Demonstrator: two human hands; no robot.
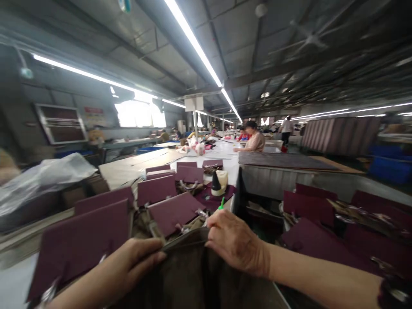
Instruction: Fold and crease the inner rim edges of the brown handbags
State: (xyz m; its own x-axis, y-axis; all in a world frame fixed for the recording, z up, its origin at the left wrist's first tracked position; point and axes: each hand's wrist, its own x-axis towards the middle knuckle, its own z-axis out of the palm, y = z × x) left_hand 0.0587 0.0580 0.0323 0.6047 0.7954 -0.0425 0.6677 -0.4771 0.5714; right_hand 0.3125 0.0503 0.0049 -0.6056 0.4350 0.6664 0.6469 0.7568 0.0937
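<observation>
A dark brown fabric piece (183,274), perhaps a bag body, hangs in front of me with its top edge raised. My left hand (135,259) is closed on the left part of that edge, thumb and fingers pinching it. Farther right, my right hand (233,240) is closed on the same edge, knuckles up. A small green pointed tip (222,203) shows just above my right fingers; whether I hold it is unclear. Behind the edge lie maroon flat panels (177,212) with brown fabric and shiny metal-looking parts. The fabric's lower part runs out of view.
A cream container with a black cone-shaped part (217,183) stands beyond my right hand. More maroon panels (309,208) fill a place on the right. Clear plastic sheeting (48,171) covers a pile at left. A co-worker (254,137) is at the long white table (222,150).
</observation>
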